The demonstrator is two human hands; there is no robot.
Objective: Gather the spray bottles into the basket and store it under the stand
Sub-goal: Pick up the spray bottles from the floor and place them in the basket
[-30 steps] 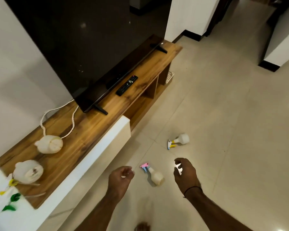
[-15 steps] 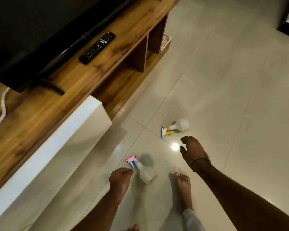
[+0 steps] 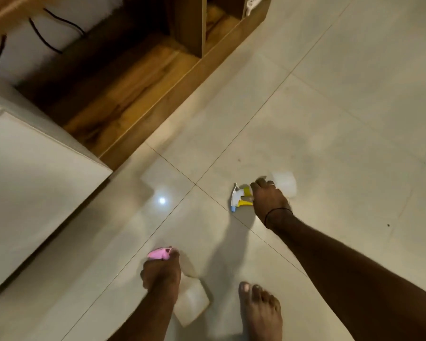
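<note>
Hands on glossy tiled floor (image 3: 330,119) | left hand (image 3: 161,270) fingers grip pink-nozzled translucent bottle (image 3: 191,302) | right hand (image 3: 269,199) fingers grip yellow-triggered bottle (image 3: 284,184) neck | wood-grain stand (image 3: 138,94) nearby

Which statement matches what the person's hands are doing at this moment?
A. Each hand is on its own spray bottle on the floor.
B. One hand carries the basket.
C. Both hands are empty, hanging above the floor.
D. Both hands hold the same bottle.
A: the left hand grasps the pink-topped spray bottle at its neck, and the right hand closes on the yellow-triggered spray bottle, both on the tiled floor.
</note>
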